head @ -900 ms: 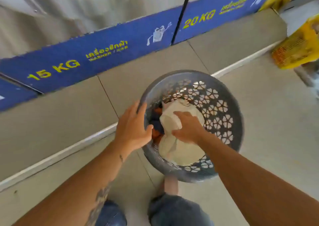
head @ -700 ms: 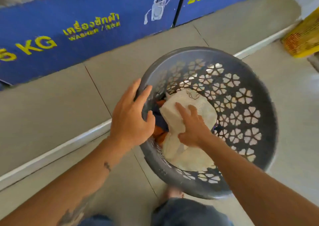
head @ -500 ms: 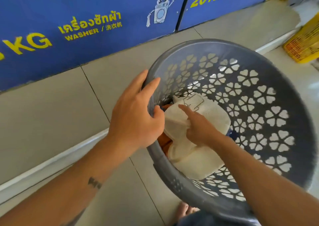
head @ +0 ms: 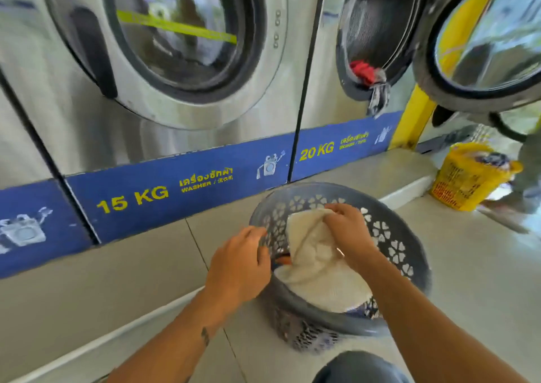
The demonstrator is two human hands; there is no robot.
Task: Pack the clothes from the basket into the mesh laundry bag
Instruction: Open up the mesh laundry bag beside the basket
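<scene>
The left hand [head: 238, 265] grips the rim of the round grey plastic basket [head: 411, 265], likely to steady it. Inside the basket, the right hand [head: 348, 232] pinches the cream mesh bag [head: 319, 277] to lift it.

Back: steel washers [head: 175, 60], one door [head: 483, 40] open.
Base: blue strip [head: 175, 195].
Floor: grey tiles [head: 87, 289], raised step.
Right: yellow basket [head: 468, 183].

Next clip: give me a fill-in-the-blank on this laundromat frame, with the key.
The left hand grips the rim of the ___ basket.
The right hand pinches the cream bag inside the ___.
The washer with the open door is labelled ___ KG.
Missing: grey; basket; 20.
</scene>
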